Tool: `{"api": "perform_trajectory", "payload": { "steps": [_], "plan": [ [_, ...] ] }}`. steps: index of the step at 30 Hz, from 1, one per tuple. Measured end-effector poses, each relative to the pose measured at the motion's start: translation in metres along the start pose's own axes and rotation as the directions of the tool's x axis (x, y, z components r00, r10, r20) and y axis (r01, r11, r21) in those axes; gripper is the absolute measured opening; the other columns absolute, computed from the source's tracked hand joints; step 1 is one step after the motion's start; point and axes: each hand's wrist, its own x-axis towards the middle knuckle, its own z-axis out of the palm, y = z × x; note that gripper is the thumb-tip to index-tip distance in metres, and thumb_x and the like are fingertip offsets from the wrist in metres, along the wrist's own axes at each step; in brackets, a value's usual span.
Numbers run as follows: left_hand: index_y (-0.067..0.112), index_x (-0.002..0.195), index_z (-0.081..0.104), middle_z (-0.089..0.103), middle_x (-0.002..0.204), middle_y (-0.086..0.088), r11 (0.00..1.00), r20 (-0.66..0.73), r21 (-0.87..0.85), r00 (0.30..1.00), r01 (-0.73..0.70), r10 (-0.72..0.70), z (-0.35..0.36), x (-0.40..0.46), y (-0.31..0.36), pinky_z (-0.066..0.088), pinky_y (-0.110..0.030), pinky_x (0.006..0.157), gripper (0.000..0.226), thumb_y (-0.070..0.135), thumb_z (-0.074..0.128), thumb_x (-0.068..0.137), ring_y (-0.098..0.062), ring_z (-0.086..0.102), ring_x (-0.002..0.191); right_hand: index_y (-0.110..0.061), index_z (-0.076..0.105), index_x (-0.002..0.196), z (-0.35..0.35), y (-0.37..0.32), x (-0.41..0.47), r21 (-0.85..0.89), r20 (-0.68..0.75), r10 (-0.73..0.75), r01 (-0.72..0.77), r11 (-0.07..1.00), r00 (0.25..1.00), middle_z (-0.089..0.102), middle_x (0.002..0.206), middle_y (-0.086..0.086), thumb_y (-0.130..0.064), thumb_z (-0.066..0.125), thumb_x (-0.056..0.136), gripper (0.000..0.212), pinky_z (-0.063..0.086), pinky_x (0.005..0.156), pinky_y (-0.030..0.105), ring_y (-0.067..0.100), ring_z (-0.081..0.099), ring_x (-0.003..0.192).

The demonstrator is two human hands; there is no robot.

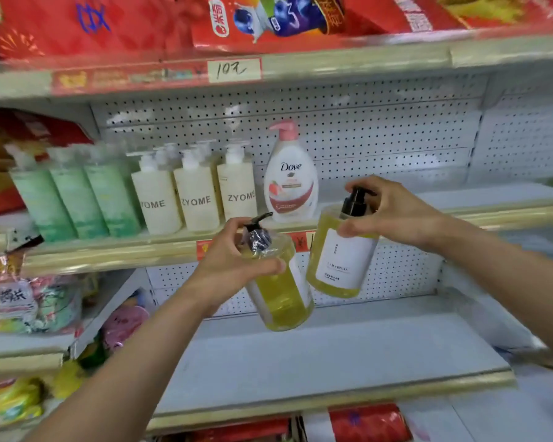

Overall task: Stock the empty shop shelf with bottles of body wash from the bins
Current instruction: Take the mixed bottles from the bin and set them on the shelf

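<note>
My left hand (pixel 233 260) grips the neck of a yellow-green pump bottle (pixel 283 296) whose black pump is wrapped in clear film; it hangs tilted in front of the shelves. My right hand (pixel 393 212) holds a second yellow bottle (pixel 342 256) with a white label by its black pump top, just below the middle shelf's front edge. On the middle shelf (pixel 492 199) stand green bottles (pixel 77 196), cream ZYOME bottles (pixel 195 199) and one white Dove bottle (pixel 291 177) with a pink pump. The shelf to the right of the Dove bottle is bare.
A lower white shelf (pixel 332 355) lies bare beneath the bottles. Red boxes (pixel 268 20) fill the top shelf above a price strip. Bagged goods (pixel 29 298) crowd the unit at the left. Perforated back panels (pixel 364 132) close the shelves behind.
</note>
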Motion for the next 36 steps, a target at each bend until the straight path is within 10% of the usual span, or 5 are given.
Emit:
{"api": "perform_trajectory", "payload": {
  "steps": [8, 17, 36],
  "plan": [
    [0.031, 0.116, 0.054, 0.068, 0.11, 0.004, 0.998, -0.065, -0.056, 0.998, -0.011, 0.007, 0.028, 0.055, 0.035, 0.061, -0.042, 0.07, 0.075, 0.033, 0.086, 0.048, -0.019, 0.071, 0.092, -0.019, 0.042, 0.137, -0.06, -0.003, 0.094, -0.096, -0.086, -0.101, 0.093, 0.991, 0.991, 0.056, 0.12, -0.001, -0.029, 0.086, 0.066, 0.085, 0.047, 0.084, 0.025, 0.014, 0.057, 0.106],
    [0.028, 0.122, 0.054, 0.068, 0.11, 0.009, 0.997, -0.137, -0.069, 0.99, -0.024, 0.014, 0.057, 0.098, 0.041, 0.049, -0.009, 0.056, 0.069, 0.027, 0.086, 0.06, -0.007, 0.067, 0.094, -0.017, 0.039, 0.136, -0.066, 0.046, 0.188, -0.322, -0.001, 0.003, -0.003, 0.947, 1.0, 0.045, 0.118, -0.002, -0.039, 0.081, 0.067, 0.084, 0.046, 0.078, 0.031, 0.02, 0.049, 0.105],
    [0.026, 0.117, 0.059, 0.071, 0.109, -0.001, 0.995, -0.079, -0.102, 0.997, -0.013, 0.005, 0.082, 0.116, 0.043, 0.054, -0.019, 0.06, 0.074, 0.033, 0.081, 0.047, -0.015, 0.073, 0.086, -0.019, 0.011, 0.152, -0.051, 0.07, 0.239, -0.206, 0.156, 0.091, -0.058, 0.977, 0.984, 0.042, 0.142, 0.003, -0.044, 0.08, 0.071, 0.109, 0.041, 0.093, 0.03, 0.024, 0.048, 0.122]
  ]
}}
